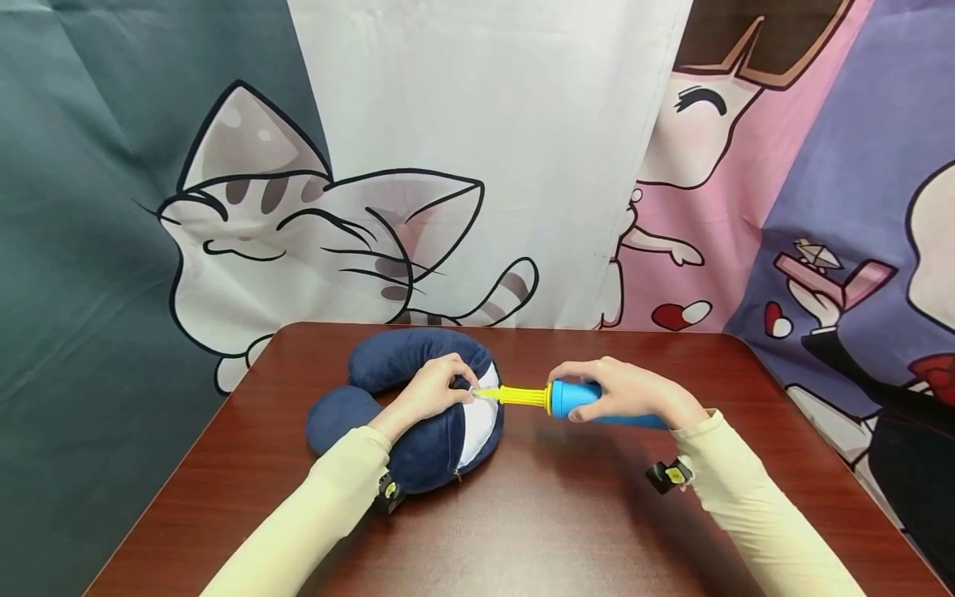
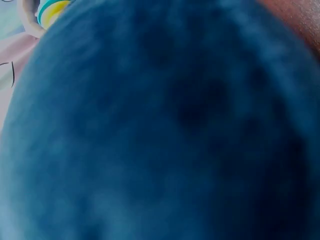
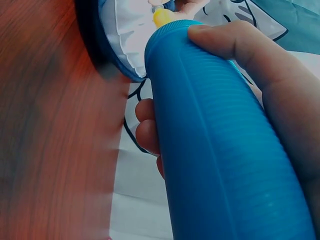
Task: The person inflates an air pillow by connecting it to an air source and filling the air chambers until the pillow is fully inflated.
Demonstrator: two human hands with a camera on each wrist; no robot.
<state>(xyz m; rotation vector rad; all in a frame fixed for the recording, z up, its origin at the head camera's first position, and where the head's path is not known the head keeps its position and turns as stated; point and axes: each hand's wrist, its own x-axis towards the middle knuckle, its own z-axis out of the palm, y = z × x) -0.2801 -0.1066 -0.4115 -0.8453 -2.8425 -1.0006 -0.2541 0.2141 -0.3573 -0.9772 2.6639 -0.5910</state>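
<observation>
A navy plush neck pillow [image 1: 421, 452] lies on the table, its white inner lining [image 1: 479, 431] showing through an opening on the right side. My left hand [image 1: 436, 388] reaches over the pillow and pinches a small clear valve [image 1: 472, 396] at that lining. Level with it, my right hand [image 1: 630, 388] grips the blue body [image 3: 215, 130] of a hand air pump, fingers wrapped around it. The pump's yellow nozzle [image 1: 522, 396] points left, its tip right at the valve. Blurred pillow fabric [image 2: 160, 125] fills most of the left wrist view.
The brown wooden table [image 1: 567, 531] extends around the pillow and under both forearms. Behind its far edge hangs a cartoon-printed cloth [image 1: 552, 166]. A zipper pull [image 1: 458, 475] hangs at the pillow's near side.
</observation>
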